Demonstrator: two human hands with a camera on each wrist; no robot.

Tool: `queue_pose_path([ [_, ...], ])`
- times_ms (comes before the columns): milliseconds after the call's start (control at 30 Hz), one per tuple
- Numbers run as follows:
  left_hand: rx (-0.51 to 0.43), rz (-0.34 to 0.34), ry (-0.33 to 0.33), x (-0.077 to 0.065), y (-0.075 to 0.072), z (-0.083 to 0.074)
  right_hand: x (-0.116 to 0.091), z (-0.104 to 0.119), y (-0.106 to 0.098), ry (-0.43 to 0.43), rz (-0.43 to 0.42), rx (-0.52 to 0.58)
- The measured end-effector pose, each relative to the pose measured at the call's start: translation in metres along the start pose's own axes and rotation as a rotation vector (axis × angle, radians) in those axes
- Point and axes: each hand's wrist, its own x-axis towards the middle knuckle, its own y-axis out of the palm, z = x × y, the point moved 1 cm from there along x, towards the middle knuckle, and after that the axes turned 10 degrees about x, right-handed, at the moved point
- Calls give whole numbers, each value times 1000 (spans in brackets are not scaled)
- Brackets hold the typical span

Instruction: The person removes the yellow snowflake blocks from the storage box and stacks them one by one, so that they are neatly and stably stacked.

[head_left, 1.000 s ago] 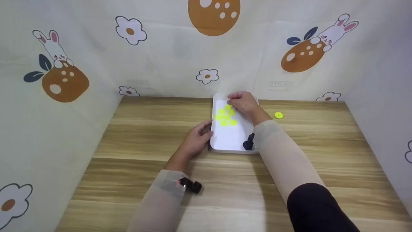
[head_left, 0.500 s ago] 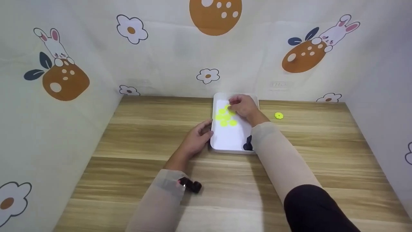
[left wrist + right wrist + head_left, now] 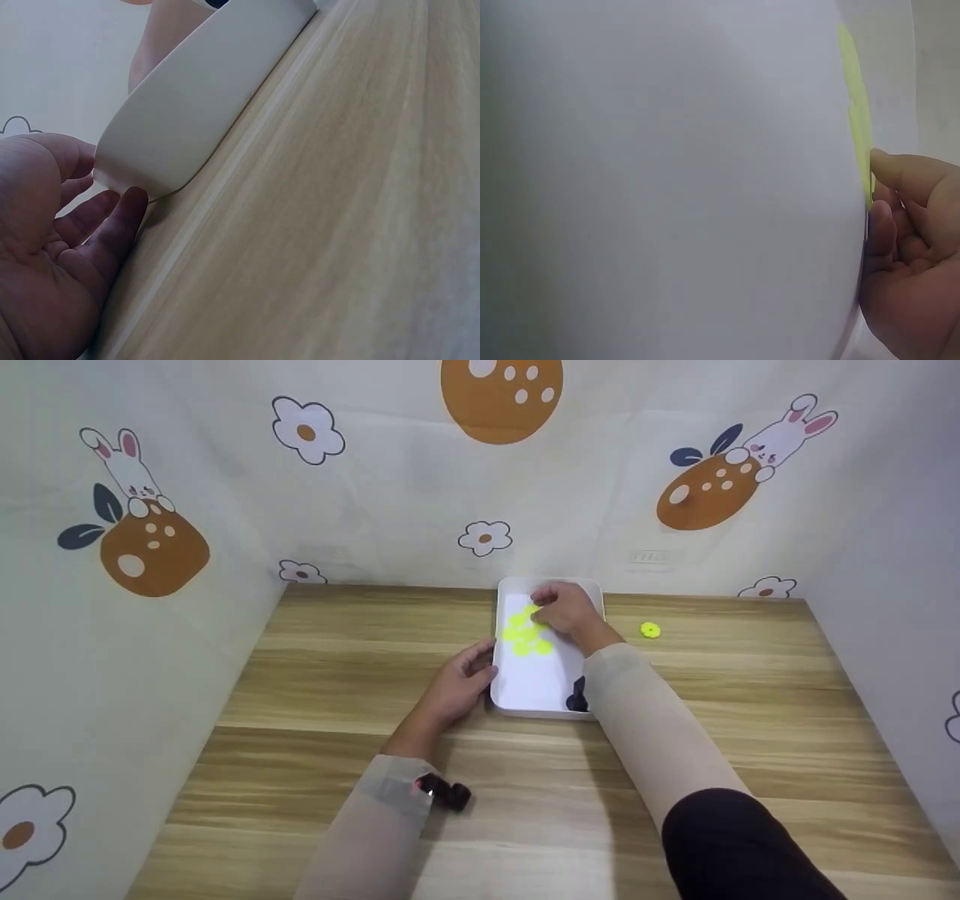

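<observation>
Several yellow flower-shaped pieces [image 3: 521, 633] lie grouped in a white tray [image 3: 532, 682] at the back of the table. My right hand [image 3: 568, 611] reaches over the tray's far right part, its thumb and fingers curled at the group's upper right edge. In the right wrist view that hand [image 3: 915, 232] pinches at the end of the thin yellow pieces [image 3: 855, 82]. My left hand [image 3: 456, 684] rests beside the tray's left side. Seen from the left wrist, loosely bent fingers of the left hand [image 3: 67, 232] touch the corner of the tray wall [image 3: 187, 97].
One separate yellow flower-shaped piece [image 3: 649, 630] lies on the wooden table [image 3: 315, 675] right of the tray. A patterned cloth wall [image 3: 397, 495] rises right behind the table. The black wrist camera [image 3: 577, 697] on the right sleeve hangs over the tray's near right corner.
My right hand has lowered slightly toward the near side, with its thumb now over the upper right yellow pieces. My left hand and the tray stay in place.
</observation>
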Motion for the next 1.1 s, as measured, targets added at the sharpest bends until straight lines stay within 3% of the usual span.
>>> queue_pose_path([
  [200, 8, -4, 5, 2, 0, 1, 2, 1, 1, -7, 2, -21],
  [400, 20, -5, 5, 1, 0, 2, 3, 1, 1, 45, -11, 6],
  [667, 23, -4, 25, 2, -1, 1, 1, 0, -3, -19, -18, -4],
  [900, 17, 7, 46, 2, 0, 2, 0, 3, -9, 19, -58, 109],
  [1100, 25, 0, 19, 2, 0, 2, -8, 15, -19, 67, -24, 271],
])
